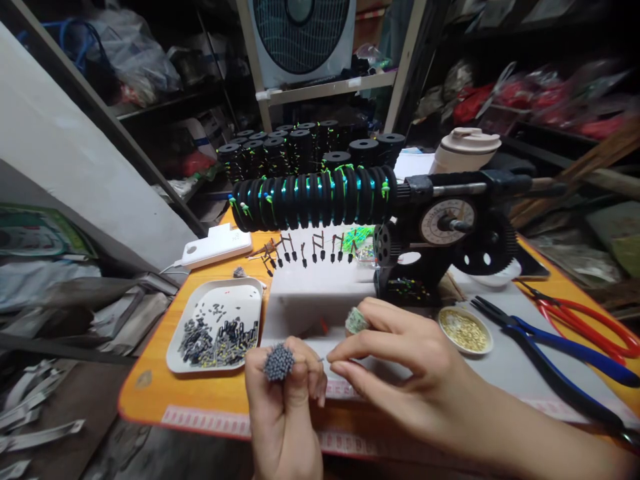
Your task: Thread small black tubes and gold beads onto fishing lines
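My left hand (287,413) is closed around a bundle of thin grey rods (279,362), whose packed ends face me. Just to its right, my right hand (415,367) pinches with thumb and forefinger. A tiny thin piece seems to stick out at the fingertips, too small to name. A greenish wrap (356,321) covers the tip of another right finger. Beyond both hands, a black ridged roller (315,198) wound with green and blue line lies across a geared stand with a dial (449,222). Small dark weights (315,257) hang in a row below the roller.
A white tray (186,303) of small grey and black pieces stands left. On the right are a dish of gold bits (465,331), blue-handled pliers (540,340) and red-handled pliers (595,323). Behind stand several black spools (300,143), a cup (465,150) and a fan (303,40).
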Action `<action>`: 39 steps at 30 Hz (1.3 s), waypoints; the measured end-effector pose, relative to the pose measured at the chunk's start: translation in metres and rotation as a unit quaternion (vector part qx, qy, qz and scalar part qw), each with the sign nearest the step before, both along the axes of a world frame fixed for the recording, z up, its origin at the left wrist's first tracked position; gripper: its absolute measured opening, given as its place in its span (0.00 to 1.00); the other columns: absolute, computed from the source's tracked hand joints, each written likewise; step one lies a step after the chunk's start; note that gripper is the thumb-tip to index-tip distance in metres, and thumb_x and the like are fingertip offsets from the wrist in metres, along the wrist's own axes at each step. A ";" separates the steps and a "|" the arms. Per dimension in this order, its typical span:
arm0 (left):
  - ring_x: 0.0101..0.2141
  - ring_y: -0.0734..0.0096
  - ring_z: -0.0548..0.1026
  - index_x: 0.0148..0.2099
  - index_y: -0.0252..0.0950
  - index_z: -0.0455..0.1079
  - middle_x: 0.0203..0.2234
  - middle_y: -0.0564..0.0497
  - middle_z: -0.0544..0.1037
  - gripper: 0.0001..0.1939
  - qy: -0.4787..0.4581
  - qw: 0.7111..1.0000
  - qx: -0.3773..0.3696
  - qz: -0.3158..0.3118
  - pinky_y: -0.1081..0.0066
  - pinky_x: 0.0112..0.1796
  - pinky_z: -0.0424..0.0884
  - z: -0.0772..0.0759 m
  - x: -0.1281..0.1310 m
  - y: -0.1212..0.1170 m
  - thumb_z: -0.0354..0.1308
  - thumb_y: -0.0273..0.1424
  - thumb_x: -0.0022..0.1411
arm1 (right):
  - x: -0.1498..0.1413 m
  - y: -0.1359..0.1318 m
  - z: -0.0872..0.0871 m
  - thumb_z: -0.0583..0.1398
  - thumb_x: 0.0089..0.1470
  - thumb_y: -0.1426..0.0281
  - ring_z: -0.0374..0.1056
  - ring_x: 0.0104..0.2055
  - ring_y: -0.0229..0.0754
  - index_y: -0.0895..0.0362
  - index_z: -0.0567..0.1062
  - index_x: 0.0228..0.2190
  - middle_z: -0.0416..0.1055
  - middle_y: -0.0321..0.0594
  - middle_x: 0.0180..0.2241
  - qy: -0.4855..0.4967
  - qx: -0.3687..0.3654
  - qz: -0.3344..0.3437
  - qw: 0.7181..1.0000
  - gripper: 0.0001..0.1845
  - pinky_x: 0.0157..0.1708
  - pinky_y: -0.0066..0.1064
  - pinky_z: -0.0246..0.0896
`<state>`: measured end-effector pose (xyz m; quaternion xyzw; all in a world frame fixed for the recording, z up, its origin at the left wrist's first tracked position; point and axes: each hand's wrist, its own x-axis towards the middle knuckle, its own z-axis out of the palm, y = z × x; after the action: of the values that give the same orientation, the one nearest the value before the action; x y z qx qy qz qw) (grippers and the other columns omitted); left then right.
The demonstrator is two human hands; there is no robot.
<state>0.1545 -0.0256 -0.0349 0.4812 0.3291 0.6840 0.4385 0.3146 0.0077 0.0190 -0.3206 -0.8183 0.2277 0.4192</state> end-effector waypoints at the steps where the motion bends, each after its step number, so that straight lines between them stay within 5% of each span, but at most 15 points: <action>1: 0.24 0.77 0.66 0.39 0.43 0.62 0.22 0.59 0.64 0.09 0.001 1.000 0.001 -0.004 0.77 0.26 0.68 -0.001 0.000 0.000 0.46 0.29 0.75 | 0.000 0.000 0.001 0.60 0.59 0.79 0.61 0.31 0.36 0.61 0.80 0.32 0.62 0.36 0.26 0.001 -0.002 -0.001 1.000 0.08 0.28 0.26 0.54; 8: 0.24 0.77 0.65 0.38 0.43 0.62 0.23 0.59 0.65 0.09 -0.005 1.000 -0.010 0.007 0.77 0.27 0.66 -0.003 0.005 0.000 0.49 0.30 0.74 | 0.003 0.004 -0.002 0.62 0.60 0.76 0.60 0.27 0.34 0.60 0.82 0.34 0.63 0.34 0.25 0.036 -0.013 -0.007 0.999 0.07 0.25 0.25 0.54; 15: 0.25 0.77 0.64 0.34 0.41 0.64 0.23 0.58 0.67 0.10 -0.020 0.990 -0.121 0.074 0.78 0.28 0.64 0.006 0.021 -0.009 0.57 0.35 0.71 | 0.003 0.001 -0.002 0.63 0.60 0.75 0.61 0.27 0.34 0.56 0.83 0.36 0.63 0.33 0.24 0.056 -0.043 -0.012 0.997 0.07 0.24 0.24 0.55; 21: 0.22 0.77 0.64 0.36 0.42 0.68 0.19 0.59 0.63 0.08 -0.071 0.996 -0.037 0.035 0.75 0.26 0.65 0.005 0.010 -0.006 0.58 0.35 0.70 | 0.002 -0.002 0.000 0.64 0.52 0.80 0.59 0.27 0.33 0.59 0.76 0.30 0.59 0.32 0.26 0.034 -0.021 -0.002 0.999 0.05 0.25 0.24 0.53; 27: 0.20 0.74 0.64 0.36 0.43 0.69 0.18 0.58 0.63 0.07 -0.018 0.998 0.011 0.060 0.72 0.23 0.64 0.012 -0.009 -0.005 0.58 0.33 0.69 | 0.004 0.002 -0.003 0.57 0.63 0.79 0.63 0.30 0.35 0.59 0.77 0.39 0.66 0.38 0.30 -0.020 0.054 0.023 0.998 0.09 0.27 0.24 0.59; 31: 0.18 0.73 0.61 0.27 0.40 0.64 0.15 0.58 0.62 0.17 0.010 0.994 0.005 0.105 0.70 0.22 0.63 -0.001 -0.017 -0.015 0.62 0.40 0.65 | 0.006 0.005 -0.005 0.50 0.67 0.78 0.62 0.29 0.38 0.61 0.75 0.36 0.67 0.40 0.28 -0.098 0.169 0.025 0.980 0.14 0.29 0.29 0.63; 35: 0.15 0.72 0.57 0.22 0.41 0.59 0.11 0.58 0.55 0.24 0.013 0.992 -0.007 0.128 0.69 0.19 0.60 -0.024 -0.027 -0.028 0.59 0.46 0.65 | 0.012 0.013 -0.006 0.52 0.66 0.79 0.70 0.46 0.47 0.63 0.73 0.42 0.74 0.48 0.37 -0.117 0.281 0.009 0.952 0.10 0.47 0.40 0.70; 39: 0.17 0.70 0.58 0.22 0.42 0.59 0.11 0.58 0.55 0.24 0.016 0.986 -0.050 0.156 0.66 0.21 0.62 -0.036 -0.037 -0.036 0.58 0.49 0.65 | 0.009 0.010 -0.005 0.53 0.64 0.81 0.69 0.57 0.46 0.61 0.69 0.49 0.75 0.51 0.48 -0.108 0.246 0.010 0.963 0.14 0.58 0.41 0.67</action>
<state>0.1173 -0.0615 -0.0713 0.4119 0.4411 0.7189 0.3449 0.3238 0.0181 0.0139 -0.2224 -0.8926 -0.0124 0.3919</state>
